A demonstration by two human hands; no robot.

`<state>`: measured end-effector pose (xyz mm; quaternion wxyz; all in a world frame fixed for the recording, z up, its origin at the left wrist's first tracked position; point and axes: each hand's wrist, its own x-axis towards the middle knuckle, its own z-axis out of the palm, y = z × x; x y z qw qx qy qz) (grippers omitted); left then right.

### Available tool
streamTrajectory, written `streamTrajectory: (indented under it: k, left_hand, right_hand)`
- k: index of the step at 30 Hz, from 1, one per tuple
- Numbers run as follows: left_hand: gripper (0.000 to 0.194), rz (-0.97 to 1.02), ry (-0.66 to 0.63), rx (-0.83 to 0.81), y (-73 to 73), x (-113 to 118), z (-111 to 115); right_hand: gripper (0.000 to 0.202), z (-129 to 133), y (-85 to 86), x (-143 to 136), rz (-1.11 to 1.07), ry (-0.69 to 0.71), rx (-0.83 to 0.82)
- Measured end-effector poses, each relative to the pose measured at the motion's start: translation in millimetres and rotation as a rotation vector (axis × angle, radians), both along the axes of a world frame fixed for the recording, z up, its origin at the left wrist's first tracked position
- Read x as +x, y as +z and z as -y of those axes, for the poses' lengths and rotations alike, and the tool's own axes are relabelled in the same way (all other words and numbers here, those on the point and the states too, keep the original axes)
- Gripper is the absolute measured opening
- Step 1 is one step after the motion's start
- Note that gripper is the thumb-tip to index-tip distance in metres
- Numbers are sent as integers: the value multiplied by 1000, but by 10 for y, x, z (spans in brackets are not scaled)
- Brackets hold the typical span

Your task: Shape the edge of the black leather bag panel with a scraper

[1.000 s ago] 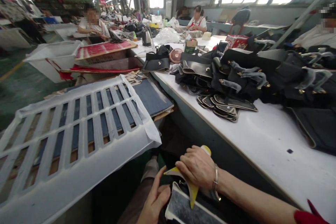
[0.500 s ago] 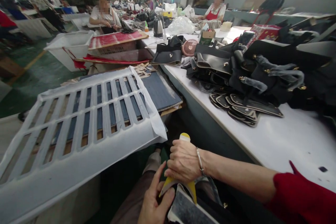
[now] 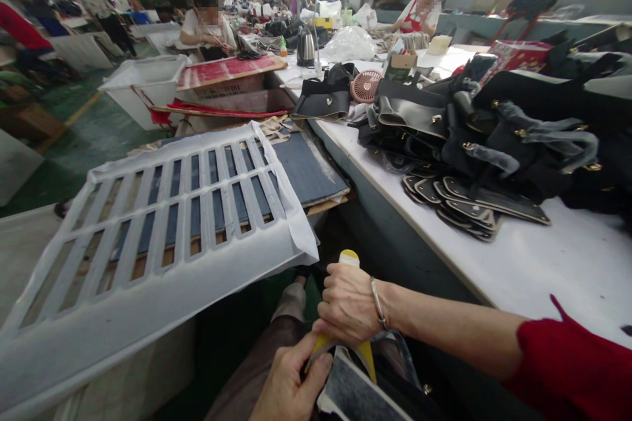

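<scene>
My right hand (image 3: 348,302) is closed in a fist round a yellow-and-white tool (image 3: 349,257) whose rounded top pokes out above my fingers. Below the fist, the tool spreads into two yellow prongs. My left hand (image 3: 291,378) is closed at the left prong, its thumb beside the pale edge of a dark panel (image 3: 358,391). Its index finger touches the underside of my right hand. The panel seems part of a black bag lying on my lap, with a clear-wrapped strap and a gold fitting (image 3: 427,389). The tool's working end is partly hidden by my fingers.
To my left lies a white slotted tray (image 3: 197,263) over stacked boards (image 3: 311,171). A white table (image 3: 523,276) on my right bears black bags (image 3: 454,118), stacked dark pieces (image 3: 469,207), a small fan (image 3: 366,86) and a kettle (image 3: 305,46). Two co-workers sit farther back.
My left index finger was stretched upward and is now bent in under my right hand. The surroundings have shifted slightly to the right in view. The co-worker at right has changed posture.
</scene>
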<state>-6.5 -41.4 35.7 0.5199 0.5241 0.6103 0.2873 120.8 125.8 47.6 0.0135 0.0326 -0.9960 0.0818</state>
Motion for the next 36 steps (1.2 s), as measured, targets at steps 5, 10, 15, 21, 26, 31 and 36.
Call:
streamTrajectory:
  k: [5, 10, 15, 21, 26, 31, 36]
  left_hand:
    - [39, 12, -61, 47, 77, -27, -30]
    - [38, -83, -116, 72, 85, -42, -44]
    - [42, -102, -149, 45, 114, -49, -73]
    - [38, -105, -150, 46, 156, -65, -69]
    - [36, -126, -154, 72, 130, -74, -50]
    - [37, -148, -150, 79, 125, -79, -33]
    - [36, -155, -151, 91, 153, -93, -25]
  right_hand:
    - [44, 30, -31, 15, -11, 0, 2]
    - [44, 65, -36, 43, 2, -33, -5]
    - [47, 102, -33, 87, 23, -102, -10]
    - [48, 191, -35, 136, 55, -207, -18]
    - [47, 300, -15, 177, 94, -299, -23]
    - [44, 426, 44, 209, 127, -383, -39]
    - [46, 614, 89, 241, 182, -513, -64]
